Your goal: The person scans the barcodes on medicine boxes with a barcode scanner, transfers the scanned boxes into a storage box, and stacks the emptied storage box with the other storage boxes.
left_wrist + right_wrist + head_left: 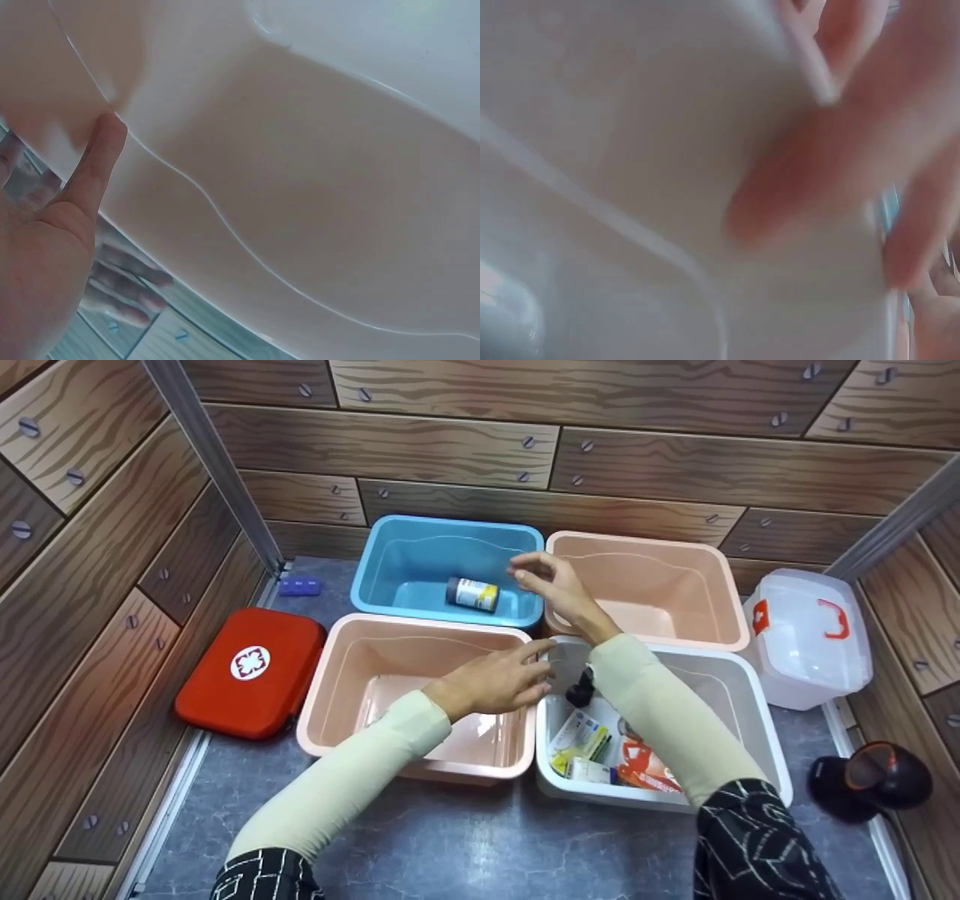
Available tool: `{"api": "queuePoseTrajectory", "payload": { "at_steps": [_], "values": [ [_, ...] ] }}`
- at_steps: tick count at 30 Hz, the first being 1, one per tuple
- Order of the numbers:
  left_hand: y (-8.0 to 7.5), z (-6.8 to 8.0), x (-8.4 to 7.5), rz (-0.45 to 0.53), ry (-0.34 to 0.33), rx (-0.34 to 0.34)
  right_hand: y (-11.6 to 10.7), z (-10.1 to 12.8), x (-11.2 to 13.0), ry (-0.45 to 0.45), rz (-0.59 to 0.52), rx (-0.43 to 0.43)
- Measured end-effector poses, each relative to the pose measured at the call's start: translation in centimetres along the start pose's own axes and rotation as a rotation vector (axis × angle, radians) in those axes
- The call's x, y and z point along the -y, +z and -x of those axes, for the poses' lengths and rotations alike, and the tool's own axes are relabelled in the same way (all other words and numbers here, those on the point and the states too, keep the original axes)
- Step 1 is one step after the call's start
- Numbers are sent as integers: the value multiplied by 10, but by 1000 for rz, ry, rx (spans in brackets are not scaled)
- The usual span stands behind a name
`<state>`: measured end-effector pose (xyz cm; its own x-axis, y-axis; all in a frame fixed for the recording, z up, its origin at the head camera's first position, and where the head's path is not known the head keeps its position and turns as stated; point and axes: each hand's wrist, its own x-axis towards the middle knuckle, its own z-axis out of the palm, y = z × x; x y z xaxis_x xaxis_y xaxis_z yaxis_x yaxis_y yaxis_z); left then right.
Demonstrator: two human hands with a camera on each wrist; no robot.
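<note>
My left hand [499, 679] is over the right side of the near peach bin [315, 712], fingers reaching across its rim toward the white bin [757, 697]; nothing is in its grasp. In the left wrist view its thumb [94, 169] shows against the peach bin wall. My right hand [559, 589], bare of any object, hovers where the blue bin [367, 562] meets the far peach bin [720, 585]. Its fingers are bent and blurred in the right wrist view. A dark-capped bottle [474, 594] with a white and yellow label lies on its side in the blue bin.
Inside the white bin are a yellow-and-white box [577, 739], a small white bottle [589, 770], an orange-red packet [641, 765] and a black item [580, 690]. Around stand a red case [255, 671], purple pillbox [300, 586], clear lidded box [810, 637] and black device [870, 780].
</note>
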<state>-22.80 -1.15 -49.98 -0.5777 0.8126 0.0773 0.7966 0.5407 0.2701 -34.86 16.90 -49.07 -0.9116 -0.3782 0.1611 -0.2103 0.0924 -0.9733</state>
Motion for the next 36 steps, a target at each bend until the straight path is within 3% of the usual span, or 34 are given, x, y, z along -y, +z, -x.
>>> {"api": "queuePoseTrajectory", "payload": {
  "at_steps": [3,11,18,22,26,31,36],
  "values": [
    [0,1,-1,5,-9,10,-13,15,0,-30,61,13],
    [-2,2,0,38,-41,39,-54,79,1,17,280,52],
    [-1,0,-2,44,-14,15,-75,127,6,-104,396,69],
    [-1,1,-2,46,-37,31,-76,141,2,-82,437,216],
    [-2,1,-2,55,-48,42,-73,148,-11,2,463,359],
    [-2,1,-2,58,-56,48,-67,150,-35,69,548,500],
    [-2,0,-2,59,-66,58,-62,146,-50,66,659,648]
  ]
}}
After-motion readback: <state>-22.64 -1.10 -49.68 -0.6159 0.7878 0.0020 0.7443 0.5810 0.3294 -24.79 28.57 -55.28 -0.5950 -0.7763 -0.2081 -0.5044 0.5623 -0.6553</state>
